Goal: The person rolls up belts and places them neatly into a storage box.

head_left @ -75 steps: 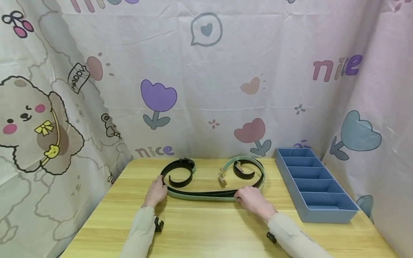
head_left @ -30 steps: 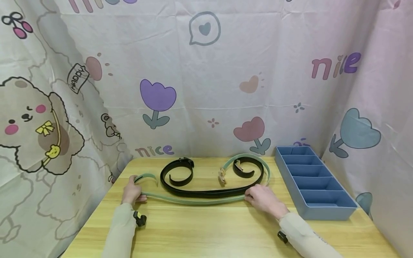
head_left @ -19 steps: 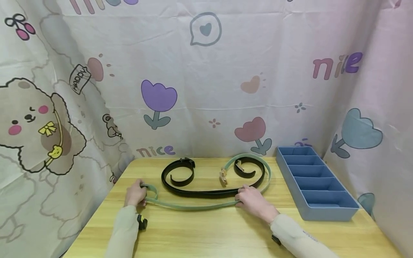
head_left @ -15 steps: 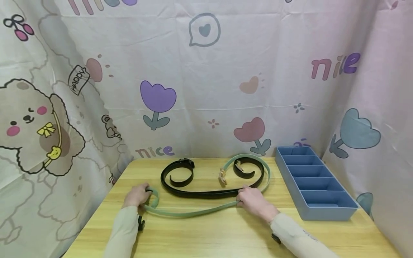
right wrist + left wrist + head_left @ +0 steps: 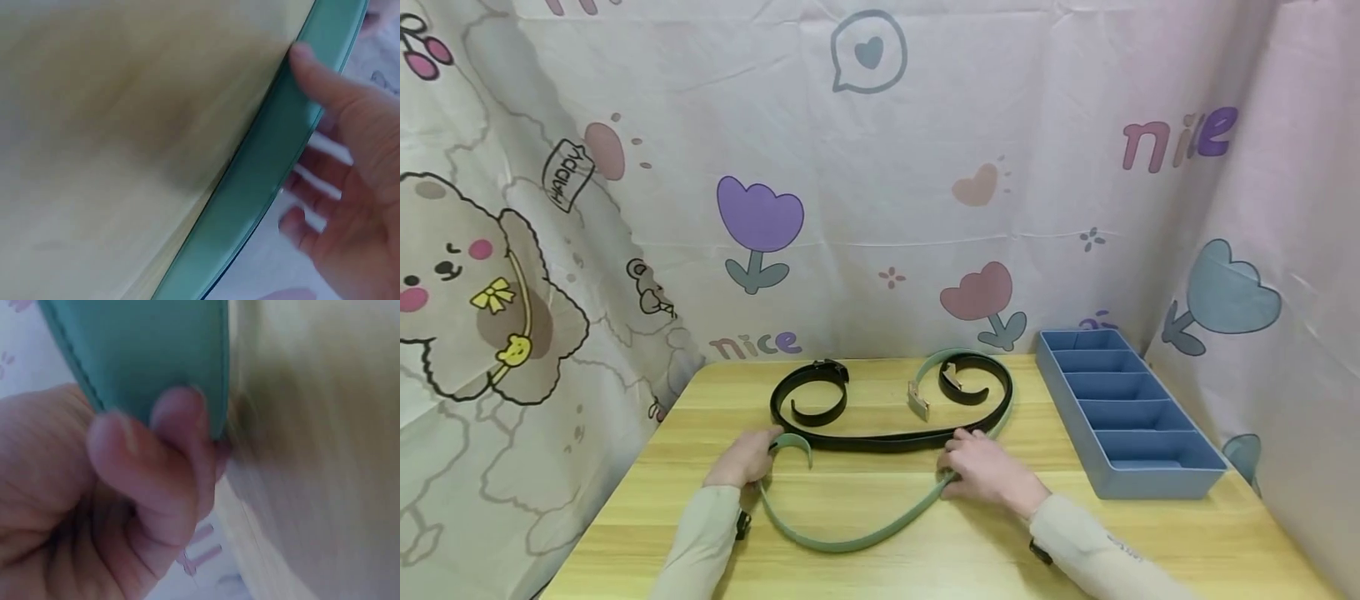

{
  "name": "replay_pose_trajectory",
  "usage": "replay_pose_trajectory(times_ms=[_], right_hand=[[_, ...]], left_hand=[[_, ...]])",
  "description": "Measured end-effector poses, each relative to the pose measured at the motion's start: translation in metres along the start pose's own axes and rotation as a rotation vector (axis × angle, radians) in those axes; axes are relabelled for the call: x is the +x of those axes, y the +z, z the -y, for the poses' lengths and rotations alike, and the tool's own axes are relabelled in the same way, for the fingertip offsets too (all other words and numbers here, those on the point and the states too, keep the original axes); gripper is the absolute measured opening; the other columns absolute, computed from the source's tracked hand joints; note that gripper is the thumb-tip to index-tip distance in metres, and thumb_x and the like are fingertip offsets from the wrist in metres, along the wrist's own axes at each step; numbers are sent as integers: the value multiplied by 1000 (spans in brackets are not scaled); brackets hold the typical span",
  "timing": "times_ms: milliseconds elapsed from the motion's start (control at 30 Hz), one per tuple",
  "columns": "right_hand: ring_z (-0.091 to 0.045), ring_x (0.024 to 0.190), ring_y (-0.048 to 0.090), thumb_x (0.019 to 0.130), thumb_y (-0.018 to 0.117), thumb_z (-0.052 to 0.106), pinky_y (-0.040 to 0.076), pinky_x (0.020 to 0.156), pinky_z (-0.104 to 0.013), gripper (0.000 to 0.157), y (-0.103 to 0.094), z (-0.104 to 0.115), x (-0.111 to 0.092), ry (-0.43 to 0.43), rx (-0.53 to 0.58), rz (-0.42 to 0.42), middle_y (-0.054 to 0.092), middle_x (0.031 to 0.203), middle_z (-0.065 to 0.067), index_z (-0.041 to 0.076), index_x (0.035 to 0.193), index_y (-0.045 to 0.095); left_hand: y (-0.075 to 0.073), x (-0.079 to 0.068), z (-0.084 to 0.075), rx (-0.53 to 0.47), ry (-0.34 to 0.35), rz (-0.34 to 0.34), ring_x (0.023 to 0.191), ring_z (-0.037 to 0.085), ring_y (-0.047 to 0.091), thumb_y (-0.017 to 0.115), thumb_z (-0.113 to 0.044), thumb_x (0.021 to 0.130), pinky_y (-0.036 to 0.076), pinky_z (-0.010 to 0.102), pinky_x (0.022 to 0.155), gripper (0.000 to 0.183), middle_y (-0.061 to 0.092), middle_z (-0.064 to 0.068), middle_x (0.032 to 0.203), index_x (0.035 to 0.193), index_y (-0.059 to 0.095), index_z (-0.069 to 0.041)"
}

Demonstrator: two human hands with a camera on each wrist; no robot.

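A mint green belt (image 5: 842,546) bows toward the front of the table between my hands. My left hand (image 5: 743,458) grips it near a short curled end; in the left wrist view the fingers bend against the green strap (image 5: 150,356). My right hand (image 5: 988,475) pinches it farther along, with thumb and fingers on either side of the strap (image 5: 250,169) in the right wrist view. Past my right hand the belt loops back to a gold buckle (image 5: 917,402). Behind it lie black belts (image 5: 880,443), overlapping, with curled ends and buckles at both sides.
A blue-grey organizer box (image 5: 1157,486) with several compartments stands at the right of the wooden table (image 5: 1075,550). A patterned curtain (image 5: 865,183) hangs around the back and sides of the table.
The green belt has come away from the black belts toward the front. My left hand went left with its end, then came back right, and the belt's sag has deepened.
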State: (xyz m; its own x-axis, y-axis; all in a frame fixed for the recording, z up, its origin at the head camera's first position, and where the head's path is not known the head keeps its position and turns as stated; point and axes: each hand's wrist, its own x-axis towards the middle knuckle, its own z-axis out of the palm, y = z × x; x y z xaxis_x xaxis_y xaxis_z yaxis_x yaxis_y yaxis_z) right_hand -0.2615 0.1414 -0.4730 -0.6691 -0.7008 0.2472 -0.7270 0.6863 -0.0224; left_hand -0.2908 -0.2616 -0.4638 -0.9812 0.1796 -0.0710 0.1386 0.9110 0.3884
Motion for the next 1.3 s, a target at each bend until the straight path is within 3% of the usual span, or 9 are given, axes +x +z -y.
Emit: replay_pose_trajectory(times_ms=[100, 233, 433, 633, 767, 833, 1000, 1133, 1300], right_hand=[[-2, 82, 48, 77, 77, 48, 37, 71, -20, 25, 2, 12, 5, -102, 32, 44, 65, 87, 16, 27, 90, 75], [3, 71, 49, 82, 75, 42, 41, 66, -16, 16, 4, 18, 8, -185, 31, 59, 59, 76, 17, 26, 83, 74], [-1, 70, 52, 84, 75, 27, 46, 62, -21, 15, 1, 6, 2, -85, 26, 69, 54, 72, 14, 23, 71, 67], [-12, 80, 61, 78, 71, 2, 52, 66, -29, 21, 0, -6, -8, -34, -3, -1, 64, 82, 9, 22, 85, 73], [-12, 88, 62, 74, 70, -1, 53, 74, -29, 35, -3, -2, -10, -53, 55, 47, 65, 96, 6, 21, 101, 74], [-12, 91, 61, 72, 69, -1, 53, 76, -30, 41, -7, 2, -10, -45, 83, 91, 64, 101, 5, 21, 107, 73], [-10, 93, 61, 67, 63, -8, 53, 80, -28, 55, -14, 10, -6, -33, 141, 156, 63, 106, 4, 20, 114, 71], [-14, 99, 65, 71, 59, -14, 54, 87, -30, 53, -16, 14, -5, 0, 176, 160, 66, 109, 3, 16, 112, 71], [-20, 104, 66, 81, 56, -9, 53, 91, -36, 43, -17, 19, -5, 73, 220, 172, 69, 110, 1, 15, 112, 72]], left_hand=[[1, -4, -12, -114, -40, 23, 41, 19, 57, 43, 16, 85, 48, 32, 38, 63, 57, 40, 116, 144, 47, -7], [4, -8, -25, -138, -5, 19, 39, 18, 55, 47, 11, 91, 47, 31, 36, 55, 60, 38, 110, 139, 53, -13], [16, -16, -48, -112, 149, 77, 39, 13, 53, 53, 4, 94, 46, 29, 35, 46, 61, 26, 105, 133, 59, -19], [33, -13, -82, -87, 302, 51, 55, 19, 62, 45, 15, 83, 48, 28, 40, 48, 62, 26, 109, 116, 67, -12], [40, -7, -101, -64, 252, 15, 93, 32, 61, 43, 14, 77, 54, 37, 60, 48, 64, 21, 115, 111, 68, -11], [42, -5, -108, -78, 208, 12, 98, 33, 58, 44, 9, 82, 54, 40, 64, 43, 63, 21, 117, 112, 67, -10], [44, -2, -119, -110, 103, 40, 100, 31, 56, 42, -16, 97, 52, 48, 78, 30, 57, 21, 121, 115, 66, -12], [49, -5, -124, -115, 32, 55, 108, 38, 56, 47, -39, 98, 47, 55, 91, 42, 45, 31, 135, 125, 62, -11], [55, -8, -126, -90, 26, 33, 85, 35, 60, 66, -41, 88, 51, 50, 74, 50, 40, 35, 132, 124, 59, -8]])
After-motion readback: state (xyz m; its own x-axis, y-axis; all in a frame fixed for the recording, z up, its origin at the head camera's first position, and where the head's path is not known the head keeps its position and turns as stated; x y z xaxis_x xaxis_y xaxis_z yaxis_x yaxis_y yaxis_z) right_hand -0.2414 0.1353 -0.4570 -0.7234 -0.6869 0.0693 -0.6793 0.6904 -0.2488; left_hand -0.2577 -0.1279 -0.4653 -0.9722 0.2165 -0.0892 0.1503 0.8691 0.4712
